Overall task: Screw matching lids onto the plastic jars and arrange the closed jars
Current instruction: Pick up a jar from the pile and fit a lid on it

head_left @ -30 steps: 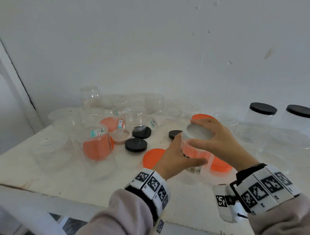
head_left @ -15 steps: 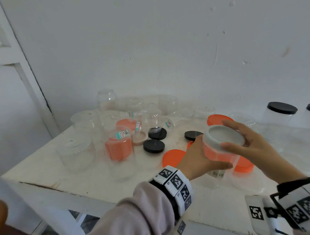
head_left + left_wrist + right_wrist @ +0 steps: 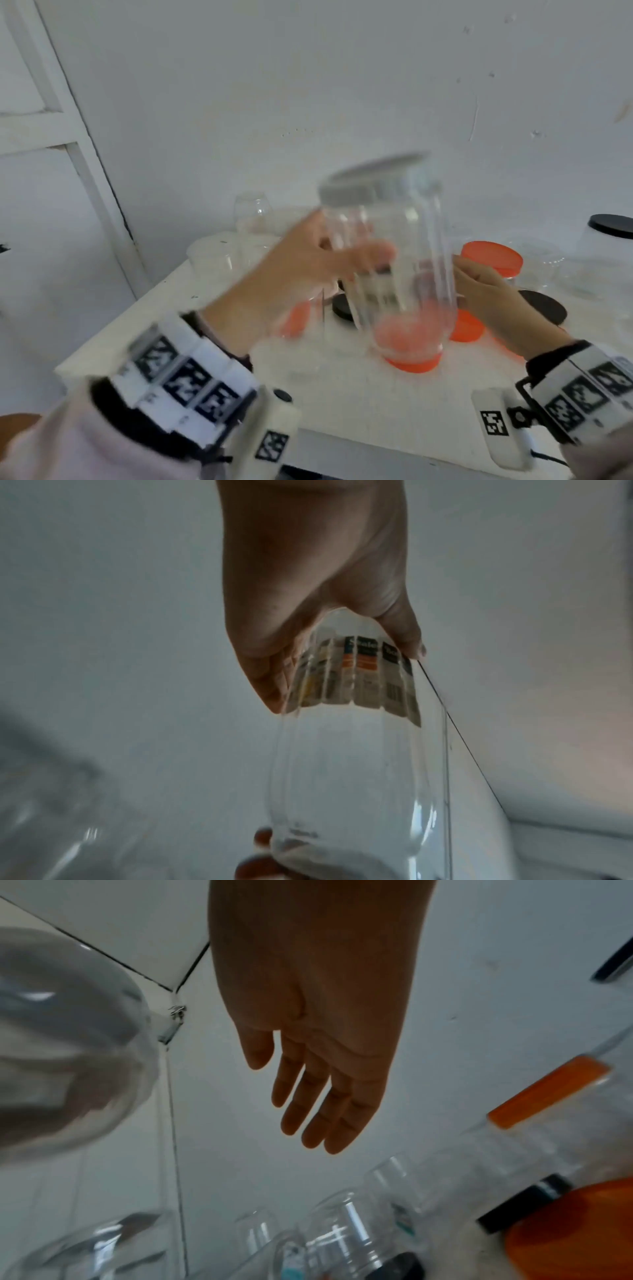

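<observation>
Lifting the clear ribbed plastic jar [image 3: 394,260] with its white screw lid [image 3: 376,183], the left hand [image 3: 308,263] now carries it above the white table [image 3: 342,404], whereas half a second ago both hands held it low.

Fingers and thumb of the left hand wrap the jar's side; the right hand [image 3: 493,294] has let go and hangs beside it with fingers straight and relaxed, empty. Its paper label [image 3: 363,677] is blurred: only "Seale", an orange band and a barcode can be made out. Orange lids [image 3: 491,257] and black lids [image 3: 544,308] lie on the table beneath.
</observation>
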